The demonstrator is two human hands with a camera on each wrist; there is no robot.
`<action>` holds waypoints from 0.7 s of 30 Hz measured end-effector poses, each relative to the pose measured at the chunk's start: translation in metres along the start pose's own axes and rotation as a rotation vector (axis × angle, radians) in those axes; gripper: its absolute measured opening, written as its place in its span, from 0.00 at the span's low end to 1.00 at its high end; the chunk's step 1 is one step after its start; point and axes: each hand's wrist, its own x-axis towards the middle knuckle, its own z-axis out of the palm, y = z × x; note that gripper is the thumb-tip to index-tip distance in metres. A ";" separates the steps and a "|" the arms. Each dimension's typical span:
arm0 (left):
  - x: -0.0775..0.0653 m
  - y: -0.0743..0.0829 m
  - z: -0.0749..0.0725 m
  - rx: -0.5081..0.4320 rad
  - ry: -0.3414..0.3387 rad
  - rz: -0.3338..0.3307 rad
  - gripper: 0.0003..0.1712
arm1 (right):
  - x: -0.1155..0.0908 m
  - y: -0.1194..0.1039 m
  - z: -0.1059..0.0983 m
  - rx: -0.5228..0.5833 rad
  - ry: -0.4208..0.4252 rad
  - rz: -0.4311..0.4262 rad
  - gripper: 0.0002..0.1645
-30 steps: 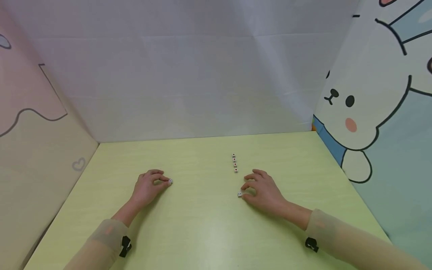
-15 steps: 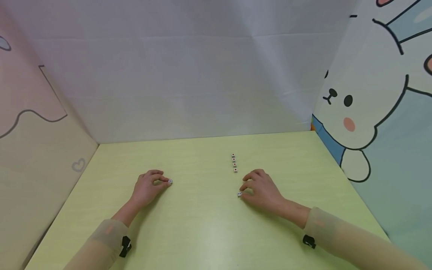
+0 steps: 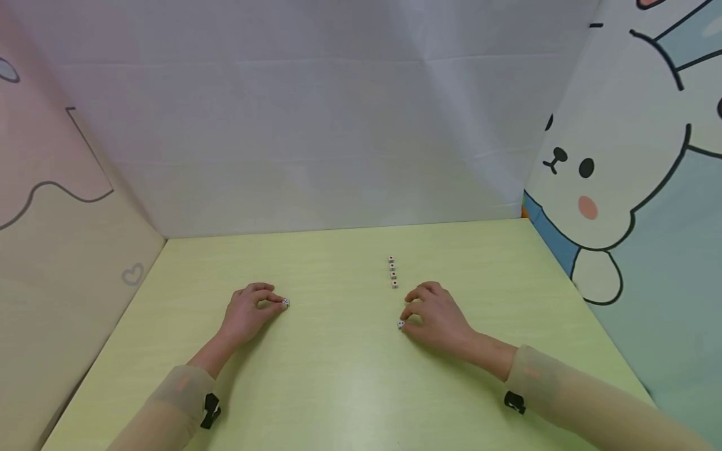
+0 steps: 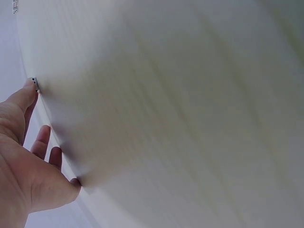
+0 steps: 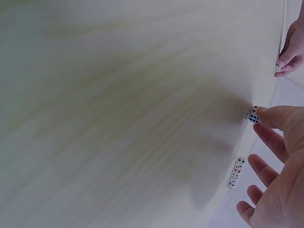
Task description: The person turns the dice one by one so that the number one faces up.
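Observation:
My left hand point(image 3: 252, 314) pinches a small white die point(image 3: 286, 302) between thumb and index finger, low over the left part of the table. In the left wrist view that die point(image 4: 34, 83) shows dark pips beyond the thumb tip. On the right, my right hand point(image 3: 439, 319) pinches another die point(image 3: 401, 324) in the same way. Close up in the right wrist view, this die point(image 5: 254, 115) has red and blue pips, and its lower edge is close to the tabletop. Beyond the right fingers stands a straight row of several dice point(image 3: 392, 272), running away from me.
The pale yellow-green table point(image 3: 338, 369) reaches back to a white curtain point(image 3: 316, 144). A patterned side panel point(image 3: 135, 250) stands along the left, and one with a cartoon rabbit point(image 3: 615, 169) along the right. Black straps hang at both sleeves.
Over the last second the right wrist and sleeve have shifted slightly left, and the right fingers have drawn in around their die. The left hand and the row of dice stay in place.

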 end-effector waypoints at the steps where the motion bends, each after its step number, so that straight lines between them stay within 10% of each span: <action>1: 0.000 0.000 0.000 0.001 0.000 -0.001 0.12 | 0.000 0.000 0.000 0.000 0.000 -0.002 0.04; 21: -0.004 0.003 0.000 0.003 0.008 -0.011 0.12 | 0.002 0.000 0.000 -0.039 0.019 -0.051 0.03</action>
